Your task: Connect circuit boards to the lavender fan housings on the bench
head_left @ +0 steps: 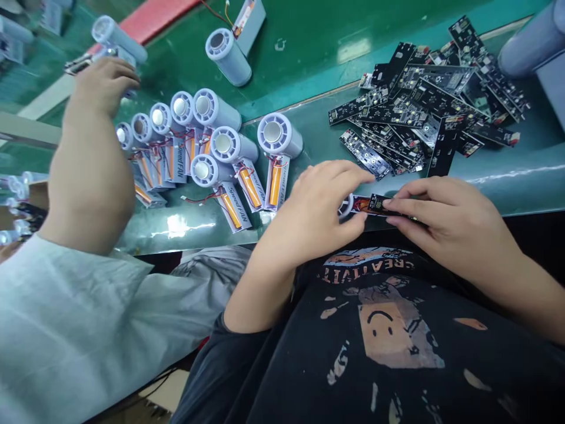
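Near the table's front edge, my left hand is wrapped round the head of a handheld fan, which it mostly hides. The fan's handle lies open toward the right, with wires showing inside. On that handle rests a black circuit board, pinched between the thumb and fingers of my right hand. The far end of the board is hidden by my fingers. Just beyond my hands lies a heap of black circuit boards.
Several grey-blue fans with orange batteries in their handles stand to the left. Another fan stands farther back. A co-worker's arm reaches across at left, its hand at a fan. A large grey-blue cylinder is at far right.
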{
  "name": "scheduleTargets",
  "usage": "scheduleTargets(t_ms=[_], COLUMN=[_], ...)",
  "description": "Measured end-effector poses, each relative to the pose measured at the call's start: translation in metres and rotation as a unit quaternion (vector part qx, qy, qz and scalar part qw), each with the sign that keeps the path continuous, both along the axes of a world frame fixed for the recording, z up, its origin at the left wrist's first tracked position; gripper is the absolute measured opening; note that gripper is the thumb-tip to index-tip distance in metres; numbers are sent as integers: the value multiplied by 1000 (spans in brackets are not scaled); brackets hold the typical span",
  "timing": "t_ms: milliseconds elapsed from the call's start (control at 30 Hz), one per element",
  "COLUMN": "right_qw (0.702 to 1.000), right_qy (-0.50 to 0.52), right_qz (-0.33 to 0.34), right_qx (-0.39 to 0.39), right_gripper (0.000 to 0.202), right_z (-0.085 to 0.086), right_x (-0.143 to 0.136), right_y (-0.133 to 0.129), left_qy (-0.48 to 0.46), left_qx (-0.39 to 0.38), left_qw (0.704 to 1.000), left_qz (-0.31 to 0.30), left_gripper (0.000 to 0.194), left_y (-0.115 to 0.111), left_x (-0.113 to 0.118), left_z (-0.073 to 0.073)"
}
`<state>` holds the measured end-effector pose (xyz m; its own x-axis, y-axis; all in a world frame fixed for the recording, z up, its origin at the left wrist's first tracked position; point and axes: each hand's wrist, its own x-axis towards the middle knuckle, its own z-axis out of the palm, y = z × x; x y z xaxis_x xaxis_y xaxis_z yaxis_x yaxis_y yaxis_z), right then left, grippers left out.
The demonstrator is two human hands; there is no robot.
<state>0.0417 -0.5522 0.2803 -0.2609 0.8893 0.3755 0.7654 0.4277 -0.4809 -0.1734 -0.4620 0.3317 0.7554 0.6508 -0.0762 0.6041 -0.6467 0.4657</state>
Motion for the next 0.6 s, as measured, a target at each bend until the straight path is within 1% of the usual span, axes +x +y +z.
scheduleTargets(t_ms=[67,100,233,300,433,600], right_qw=[1000,1000,999,999,998,998], right_qy=[-4,-5,-13,-19,-20,17], right_qz=[5,8,28,26,13,9], right_qx=[0,-2,-25,-41,-55,-53], right_gripper=[15,15,15,15,16,15], right_z=[1,2,7,9,10,9], right_x=[1,0,-4,-6,-7,-2], right_y=[-1,-1,-1,-1,-1,-1], left_qy=[-2,1,-6,-4,26,48], left_qx=[-2,-4,4,19,48,51], left_qw=[1000,1000,1000,999,998,998], left_qz=[-4,-2,18,29,27,4], left_gripper=[51,51,32,29,38,25], left_y=[-3,-4,-11,-16,-23,-23], left_x=[-11,-15,-18,-15,-10,-6], left_z=[0,-1,-11,-13,-9,-5])
